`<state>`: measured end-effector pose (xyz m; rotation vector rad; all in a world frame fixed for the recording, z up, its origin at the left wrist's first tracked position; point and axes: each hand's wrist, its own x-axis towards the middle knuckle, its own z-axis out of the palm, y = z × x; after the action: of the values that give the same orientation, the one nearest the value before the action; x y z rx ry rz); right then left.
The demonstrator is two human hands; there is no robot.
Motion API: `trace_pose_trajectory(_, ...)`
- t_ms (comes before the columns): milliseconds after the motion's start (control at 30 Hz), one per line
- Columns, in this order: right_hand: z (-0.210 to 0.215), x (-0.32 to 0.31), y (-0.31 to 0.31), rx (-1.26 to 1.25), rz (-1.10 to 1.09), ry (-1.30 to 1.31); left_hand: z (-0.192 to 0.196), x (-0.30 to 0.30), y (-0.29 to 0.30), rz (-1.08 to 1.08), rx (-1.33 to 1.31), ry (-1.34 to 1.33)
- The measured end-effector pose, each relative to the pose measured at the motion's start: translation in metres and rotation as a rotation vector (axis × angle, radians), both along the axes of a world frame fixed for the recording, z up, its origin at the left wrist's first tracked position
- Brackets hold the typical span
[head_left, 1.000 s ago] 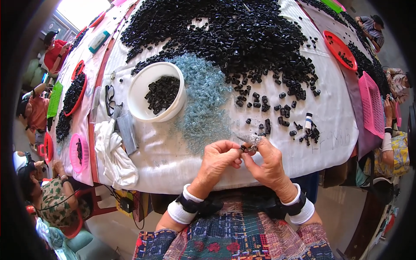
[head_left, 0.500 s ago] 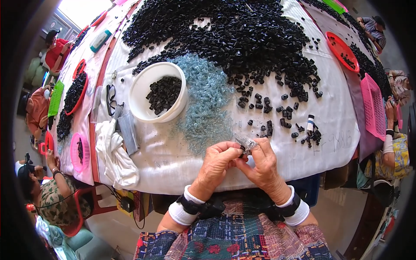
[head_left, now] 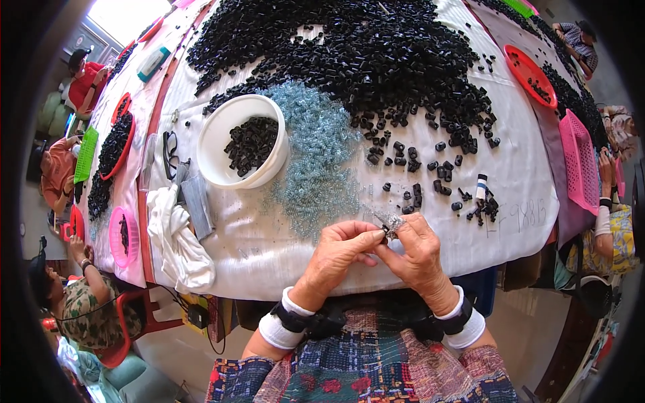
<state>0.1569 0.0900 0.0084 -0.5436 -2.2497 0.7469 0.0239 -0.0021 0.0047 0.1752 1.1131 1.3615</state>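
Observation:
My left hand (head_left: 338, 254) and my right hand (head_left: 414, 260) meet over the table's front edge, fingertips pinched together on a small black plastic part (head_left: 385, 232). A shiny silvery clump (head_left: 391, 219) shows at my right index finger; its kind is too small to make out. Just beyond my hands spreads a pile of small clear-blue coil springs (head_left: 312, 161). Left of it stands a white bucket (head_left: 208, 164) partly filled with small black parts (head_left: 252, 144). Loose black plastic caps (head_left: 410, 158) lie scattered ahead of my right hand.
A large heap of black parts (head_left: 349, 54) covers the far table. Glasses (head_left: 170, 151), a white cloth (head_left: 176, 238) and a grey strip (head_left: 197, 205) lie at left. A small white tube (head_left: 481, 187) stands at right. People sit along both sides with red trays (head_left: 531, 75) and pink baskets (head_left: 579, 161).
Both hands have shifted slightly to the right, and their fingers have turned a little around the small black part. The view has moved slightly.

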Motion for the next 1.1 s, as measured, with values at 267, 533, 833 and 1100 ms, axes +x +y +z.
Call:
trace_pose_trajectory(267,-0.001,0.000,0.000,-0.006,0.067,0.041,-0.005,-0.004,-0.004,0.007,0.036,-0.026)
trace_pose_trajectory(533,-0.004,0.003,-0.004,0.041,0.055,0.038,-0.001,-0.002,-0.002,-0.038,0.040,0.006)
trace_pose_trajectory(833,0.001,0.025,0.040,-0.089,-0.133,-0.097,0.021,-0.048,-0.003,0.229,0.185,0.110)
trace_pose_trajectory(1100,-0.008,0.016,0.061,0.226,-0.245,-0.226,0.041,-0.130,-0.003,0.618,0.321,-0.078)
